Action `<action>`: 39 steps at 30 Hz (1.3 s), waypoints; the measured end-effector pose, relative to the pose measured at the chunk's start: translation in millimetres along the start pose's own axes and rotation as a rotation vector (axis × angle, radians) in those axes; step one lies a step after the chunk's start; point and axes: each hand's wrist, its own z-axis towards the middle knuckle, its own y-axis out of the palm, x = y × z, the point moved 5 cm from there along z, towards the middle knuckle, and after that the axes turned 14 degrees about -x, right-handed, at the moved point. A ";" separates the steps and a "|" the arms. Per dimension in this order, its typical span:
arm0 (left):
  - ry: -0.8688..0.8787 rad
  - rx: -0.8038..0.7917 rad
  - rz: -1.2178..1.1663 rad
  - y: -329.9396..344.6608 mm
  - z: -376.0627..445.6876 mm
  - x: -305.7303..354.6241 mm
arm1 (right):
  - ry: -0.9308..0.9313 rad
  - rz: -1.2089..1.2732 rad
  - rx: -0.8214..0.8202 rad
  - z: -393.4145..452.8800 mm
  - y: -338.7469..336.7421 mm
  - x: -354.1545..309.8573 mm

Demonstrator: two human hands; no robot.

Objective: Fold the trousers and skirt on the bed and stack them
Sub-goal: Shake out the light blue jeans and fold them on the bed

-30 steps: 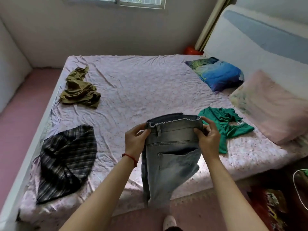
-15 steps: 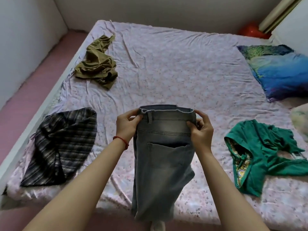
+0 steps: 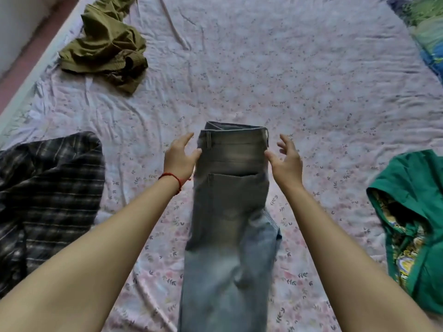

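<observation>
Grey-blue jeans (image 3: 230, 212), folded lengthwise, lie on the bed with the waistband away from me and the legs running toward the bottom edge. My left hand (image 3: 178, 159), with a red string at the wrist, hovers at the waistband's left side, fingers spread and relaxed, thumb at the fabric's edge. At the right side of the waistband my right hand (image 3: 286, 161) is spread the same way, its thumb tip by the denim. Neither hand grips the jeans. A dark plaid skirt (image 3: 48, 192) lies crumpled at the left.
Olive-green trousers (image 3: 105, 44) are bunched at the upper left of the floral pink sheet (image 3: 287, 75). A green garment (image 3: 414, 224) lies at the right edge, and a blue-green pillow (image 3: 426, 29) at the top right. The bed's left edge (image 3: 28, 77) borders a pink floor.
Both hands held the jeans up by the waistband before. The jeans now lie on the bed and both hands have let go and opened. The view has tilted down and closer.
</observation>
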 end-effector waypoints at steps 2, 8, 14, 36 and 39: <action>0.050 -0.033 0.171 24.5 -3.7 -20.4 | 0.022 -0.111 -0.016 -1.0 9.0 29.8; 0.214 -0.267 0.735 128.3 -48.1 -75.0 | -0.197 -0.689 -0.141 -44.4 76.7 103.0; 0.299 -0.318 0.970 176.4 -52.7 -147.7 | -0.254 -1.014 -0.219 -56.1 104.3 179.2; -0.077 0.048 -0.187 96.7 97.1 -126.8 | -0.096 -0.239 -0.090 29.4 83.3 144.7; -0.059 0.064 -0.280 90.0 114.2 -122.7 | -0.052 -0.154 -0.025 39.5 77.0 141.1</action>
